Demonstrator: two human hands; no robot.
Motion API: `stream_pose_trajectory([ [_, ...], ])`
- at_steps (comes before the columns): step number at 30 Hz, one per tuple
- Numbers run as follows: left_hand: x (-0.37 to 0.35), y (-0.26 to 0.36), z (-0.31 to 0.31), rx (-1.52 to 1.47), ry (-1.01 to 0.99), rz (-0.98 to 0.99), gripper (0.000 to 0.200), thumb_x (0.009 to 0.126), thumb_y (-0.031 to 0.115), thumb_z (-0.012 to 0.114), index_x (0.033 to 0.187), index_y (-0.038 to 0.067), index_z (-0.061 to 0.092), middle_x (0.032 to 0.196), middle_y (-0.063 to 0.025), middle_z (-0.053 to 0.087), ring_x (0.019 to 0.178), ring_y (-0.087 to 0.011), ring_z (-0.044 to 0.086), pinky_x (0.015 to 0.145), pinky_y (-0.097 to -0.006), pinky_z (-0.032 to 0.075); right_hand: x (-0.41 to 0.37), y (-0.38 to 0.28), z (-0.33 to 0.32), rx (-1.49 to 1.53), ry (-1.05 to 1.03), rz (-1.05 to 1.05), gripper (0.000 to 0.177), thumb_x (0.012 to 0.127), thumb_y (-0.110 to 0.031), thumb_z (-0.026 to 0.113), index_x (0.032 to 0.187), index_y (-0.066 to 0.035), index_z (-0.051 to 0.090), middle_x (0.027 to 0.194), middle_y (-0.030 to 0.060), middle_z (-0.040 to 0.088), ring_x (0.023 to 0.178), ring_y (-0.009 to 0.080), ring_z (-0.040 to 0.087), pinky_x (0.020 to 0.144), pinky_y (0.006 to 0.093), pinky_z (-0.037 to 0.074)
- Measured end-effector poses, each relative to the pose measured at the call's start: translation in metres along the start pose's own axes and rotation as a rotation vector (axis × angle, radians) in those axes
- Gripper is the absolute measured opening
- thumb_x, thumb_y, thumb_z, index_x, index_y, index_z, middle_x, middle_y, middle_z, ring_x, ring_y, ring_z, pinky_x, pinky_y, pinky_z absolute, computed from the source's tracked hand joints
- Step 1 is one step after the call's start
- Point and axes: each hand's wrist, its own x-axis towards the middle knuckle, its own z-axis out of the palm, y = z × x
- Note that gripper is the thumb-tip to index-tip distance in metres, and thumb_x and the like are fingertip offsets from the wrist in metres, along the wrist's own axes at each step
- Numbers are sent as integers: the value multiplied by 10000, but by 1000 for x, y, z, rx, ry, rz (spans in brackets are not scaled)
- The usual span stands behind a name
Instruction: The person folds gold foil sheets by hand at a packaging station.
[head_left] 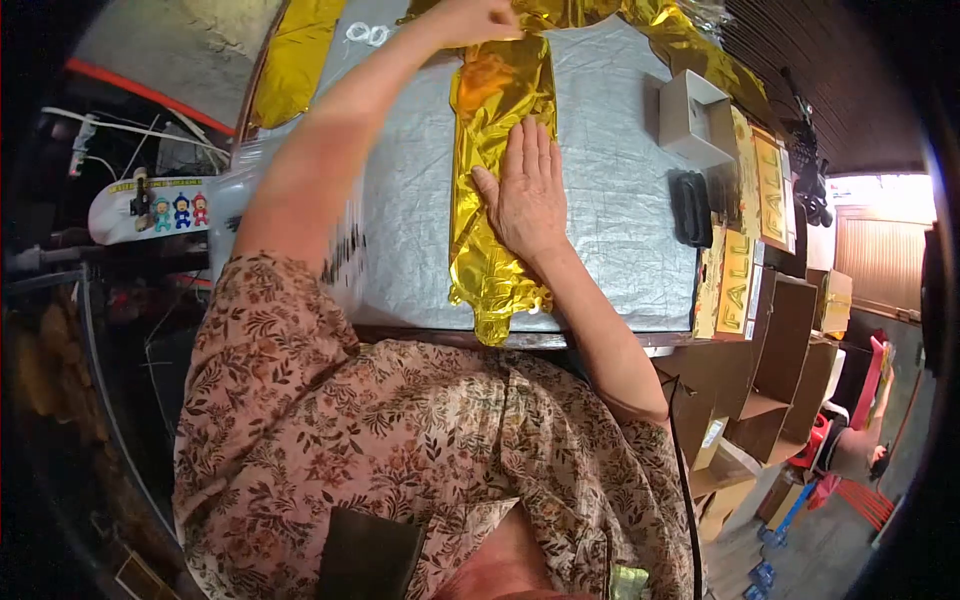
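Observation:
A flat strip of shiny gold foil (475,235), resembling a deflated foil balloon, lies lengthwise on the grey-covered table (400,220). Its near end narrows to a tab hanging over the table's front edge. My right hand (532,200) rests palm down on the strip, fingers stretched out and thumb apart. At the strip's far end, my left hand (478,20) is closed with curled fingers; what it holds, if anything, is hidden. An orange reflection shows on the foil between the hands.
More gold foil (290,65) lies at the far left and along the back. On the right stand a white open box (695,118), a black object (690,208) and boxes lettered FALL (737,285). Cardboard boxes (780,340) are stacked beside the table. Another person (855,450) is farther right.

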Motion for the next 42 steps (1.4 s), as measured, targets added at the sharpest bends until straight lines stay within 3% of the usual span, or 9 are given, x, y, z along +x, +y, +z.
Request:
stream_pose_trajectory([
  [3, -30, -22, -8, 49, 14, -90, 351, 871, 396, 780, 1006, 72, 782, 906, -63, 773, 825, -153, 709, 777, -327, 548, 0, 0, 0, 7, 19, 3, 797, 1052, -499, 471, 1514, 134, 329, 1613, 297, 309, 1518, 431, 270, 1256, 506, 195],
  [5, -54, -14, -6, 88, -16, -271, 398, 748, 399, 856, 1001, 97, 793, 929, -128, 780, 881, -271, 748, 818, -369, 570, 0, -1, 1, 15, 24, -6, 804, 1049, -505, 473, 1515, 133, 328, 1608, 297, 319, 1515, 430, 277, 1256, 506, 195],
  [9, -65, -4, 17, 173, 100, -344, 358, 754, 398, 874, 854, 70, 770, 833, -93, 762, 763, -219, 712, 702, -360, 547, 1, -2, 1, 24, 51, -4, 803, 1039, -493, 506, 1511, 132, 331, 1586, 304, 355, 1498, 435, 308, 1248, 510, 214],
  [16, -64, -7, 22, 101, 117, -365, 360, 680, 404, 905, 816, 92, 789, 843, -107, 770, 809, -277, 739, 763, -383, 573, 0, -1, 4, 15, 87, -13, 810, 1025, -488, 540, 1502, 132, 333, 1571, 311, 375, 1483, 440, 331, 1238, 517, 234],
  [21, -64, 5, 9, 83, 54, -511, 328, 644, 388, 920, 818, 133, 810, 806, -60, 770, 757, -226, 725, 733, -361, 565, 0, 0, 4, 25, 102, -14, 809, 1020, -486, 550, 1498, 131, 336, 1565, 314, 379, 1481, 442, 332, 1239, 520, 232],
  [28, -44, 25, -25, -180, -71, -434, 271, 726, 295, 912, 791, 66, 782, 711, -34, 735, 565, -92, 615, 561, -274, 482, 1, -2, 2, 54, 72, 12, 845, 1011, -493, 561, 1524, 121, 289, 1580, 310, 354, 1492, 437, 314, 1242, 520, 226],
  [32, -38, 36, -29, -462, -183, -566, 186, 861, 179, 812, 982, 49, 760, 749, -44, 736, 529, -41, 551, 503, -228, 393, 1, -2, 1, 60, 79, 23, 853, 1008, -495, 564, 1527, 121, 284, 1579, 312, 355, 1493, 437, 313, 1242, 516, 229],
  [39, -37, 20, -15, -429, -204, -509, 333, 896, 176, 789, 1171, 1, 723, 789, -69, 743, 548, -33, 568, 495, -203, 378, 2, -2, -2, 72, 77, 15, 853, 1008, -484, 566, 1529, 124, 272, 1578, 319, 351, 1489, 437, 316, 1243, 506, 226],
  [42, -36, 16, -13, -489, -267, -544, 450, 930, 224, 766, 1305, 2, 656, 903, -39, 725, 676, -47, 668, 579, -185, 505, 1, -1, 0, 69, 84, 17, 839, 1012, -468, 565, 1530, 122, 269, 1581, 315, 348, 1494, 434, 307, 1244, 504, 223],
])
